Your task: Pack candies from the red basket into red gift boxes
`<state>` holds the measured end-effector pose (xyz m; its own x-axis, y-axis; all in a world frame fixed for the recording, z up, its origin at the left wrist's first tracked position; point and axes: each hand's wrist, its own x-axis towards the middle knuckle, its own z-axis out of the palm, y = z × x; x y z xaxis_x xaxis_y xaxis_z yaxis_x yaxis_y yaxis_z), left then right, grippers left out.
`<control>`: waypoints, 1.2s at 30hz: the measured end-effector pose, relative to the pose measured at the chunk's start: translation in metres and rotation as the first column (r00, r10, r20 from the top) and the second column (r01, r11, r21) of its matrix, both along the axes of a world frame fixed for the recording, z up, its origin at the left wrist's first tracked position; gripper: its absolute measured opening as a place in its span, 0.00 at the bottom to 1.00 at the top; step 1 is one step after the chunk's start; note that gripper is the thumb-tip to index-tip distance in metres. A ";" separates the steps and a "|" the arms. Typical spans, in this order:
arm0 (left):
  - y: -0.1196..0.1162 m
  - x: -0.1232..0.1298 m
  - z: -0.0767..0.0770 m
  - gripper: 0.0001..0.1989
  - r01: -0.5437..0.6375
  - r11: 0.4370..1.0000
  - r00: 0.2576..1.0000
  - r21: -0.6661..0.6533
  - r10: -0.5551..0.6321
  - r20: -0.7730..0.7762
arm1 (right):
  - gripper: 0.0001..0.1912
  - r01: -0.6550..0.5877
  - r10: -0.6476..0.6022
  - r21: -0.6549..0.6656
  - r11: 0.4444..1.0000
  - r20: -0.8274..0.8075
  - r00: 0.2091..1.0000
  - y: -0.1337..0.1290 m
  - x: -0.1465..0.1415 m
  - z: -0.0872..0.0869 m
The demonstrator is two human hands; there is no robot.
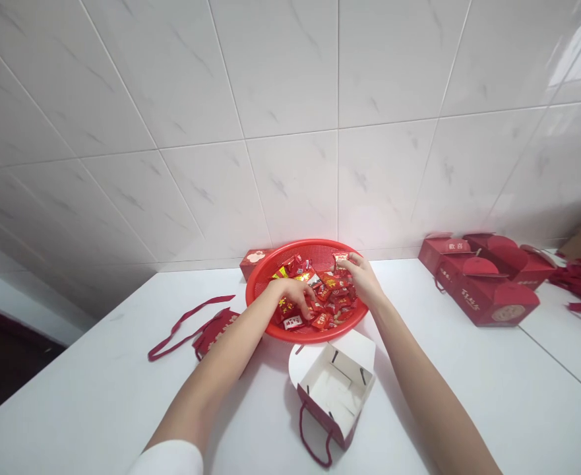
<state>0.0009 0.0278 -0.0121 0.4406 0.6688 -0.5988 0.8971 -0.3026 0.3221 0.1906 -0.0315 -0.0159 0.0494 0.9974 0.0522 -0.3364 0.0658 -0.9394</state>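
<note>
A white sleeve (pixel 169 460), plain on the part visible from where I stand, dresses the person's left arm (pixel 231 373), its smooth hem (pixel 174 443) curving over the limb and leaving the rest bare down to the left hand (pixel 293 292). The right arm (pixel 419 376) is bare along its visible length to the right hand (pixel 362 280). Both arms taper evenly toward slim wrists (pixel 276 290); the fingers (pixel 304 305) are slender and uncovered.

The basket (pixel 314 252) is red, the open box (pixel 334 394) white inside, maroon outside.
</note>
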 end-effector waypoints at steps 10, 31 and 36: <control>-0.005 0.011 -0.012 0.15 0.031 0.992 0.999 0.126 -0.036 0.040 | 0.10 0.012 -0.012 0.009 1.000 0.046 0.999 0.002 0.000 -0.001; -0.006 0.012 -0.015 0.12 -0.111 0.982 0.970 0.153 0.073 0.232 | 0.11 0.010 -0.010 0.018 1.000 -0.026 1.000 0.003 0.000 -0.002; 0.000 0.011 0.005 0.09 -0.205 0.966 0.874 0.155 0.109 0.474 | 0.14 0.038 -0.037 0.009 0.999 -0.076 0.996 0.009 0.000 -0.007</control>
<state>0.0118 0.0283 -0.0072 0.5125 0.8336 -0.2058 0.7033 -0.2700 0.6577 0.1903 -0.0228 -0.0226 0.0913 0.9942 0.0577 -0.4035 0.0899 -0.9105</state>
